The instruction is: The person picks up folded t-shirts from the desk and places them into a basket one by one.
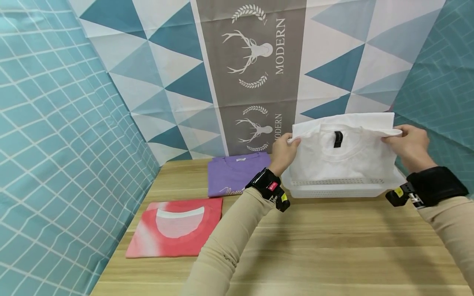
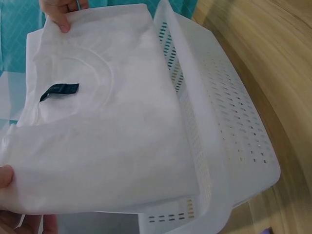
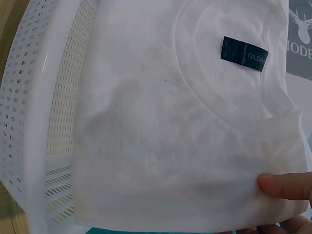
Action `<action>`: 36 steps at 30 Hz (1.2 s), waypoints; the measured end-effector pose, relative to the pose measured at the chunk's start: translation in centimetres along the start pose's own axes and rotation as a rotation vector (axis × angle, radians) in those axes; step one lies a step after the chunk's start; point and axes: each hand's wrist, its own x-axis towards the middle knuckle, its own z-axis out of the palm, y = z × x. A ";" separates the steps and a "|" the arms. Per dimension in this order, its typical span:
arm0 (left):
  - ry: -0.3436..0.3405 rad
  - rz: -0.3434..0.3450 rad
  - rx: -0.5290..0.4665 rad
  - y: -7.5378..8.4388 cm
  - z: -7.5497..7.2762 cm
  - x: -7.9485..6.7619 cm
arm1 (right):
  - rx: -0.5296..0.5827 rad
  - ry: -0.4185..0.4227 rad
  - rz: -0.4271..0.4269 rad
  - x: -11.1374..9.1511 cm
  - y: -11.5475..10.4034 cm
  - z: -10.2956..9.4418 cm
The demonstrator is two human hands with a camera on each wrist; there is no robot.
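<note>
Folded white shirt [image 1: 342, 166] found between the two hands, tilted up, its lower edge down behind the near wall of the white basket [image 1: 335, 191]; contact with the basket floor cannot be told. Taking the shirt as dial centre in the head view, left hand [image 1: 284, 154] sits at nine o'clock, right hand [image 1: 412, 144] at three—each pinching a side edge, thumb in front. Dark collar label [image 1: 338, 139] at twelve. Purple shirt [image 1: 237, 172] lies near nine, red-pink shirt [image 1: 180, 240] toward eight, both on the bench [image 1: 333, 242].
</note>
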 end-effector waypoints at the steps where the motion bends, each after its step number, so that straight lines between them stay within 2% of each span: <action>1: 0.008 0.001 0.000 -0.2 0.1 0.0 | -0.002 0.005 -0.001 0.1 0.0 0.2; 5: 0.029 0.013 0.002 -0.7 0.2 0.2 | 0.006 0.014 -0.008 0.4 0.3 0.8; 15: 0.019 0.032 0.039 -1.9 1.3 -0.2 | -0.017 0.016 -0.013 1.0 2.5 1.6; 20: -0.008 0.030 0.060 -3.0 2.0 -0.7 | -0.024 0.013 -0.035 0.7 4.0 2.3; 26: -0.054 0.010 0.015 -4.1 2.7 -1.2 | -0.050 -0.025 -0.043 0.2 5.7 3.0; 29: -0.071 0.017 0.029 -4.3 2.9 -1.4 | -0.048 -0.032 -0.039 0.2 6.3 3.3; 36: -0.057 0.012 0.046 -4.3 3.2 -1.7 | -0.052 -0.015 -0.045 0.5 7.0 3.8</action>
